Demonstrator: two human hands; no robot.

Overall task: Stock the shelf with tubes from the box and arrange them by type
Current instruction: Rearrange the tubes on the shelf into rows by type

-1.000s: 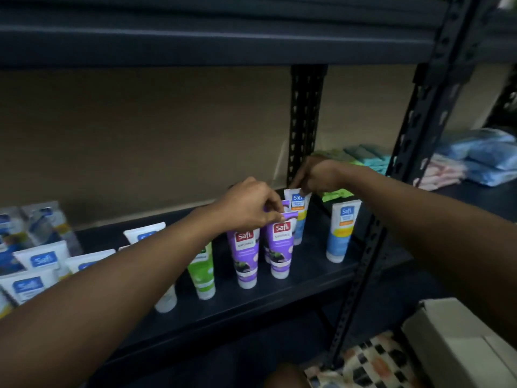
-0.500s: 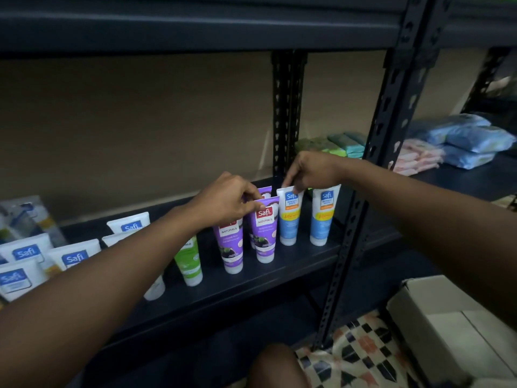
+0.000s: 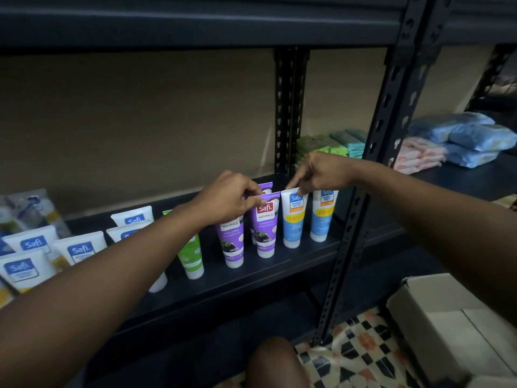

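On the dark shelf stand tubes, caps down. My left hand pinches the top edge of a purple Safi Naturals tube; a second purple tube stands just left of it and a third peeks out behind. My right hand pinches the top of a blue-and-white Safi tube. Another blue tube stands to its right. A green tube is partly hidden by my left forearm. The cardboard box sits open at lower right.
White Safi tubes stand in rows on the shelf's left. A black slotted upright rises in front of my right arm. Soft packets in green, pink and blue lie on the neighbouring shelf. Patterned floor below.
The right hand has brought the blue tube forward from the back, setting it beside the other blue tube. The left hand stays on the purple tube's top. The view shifted right.
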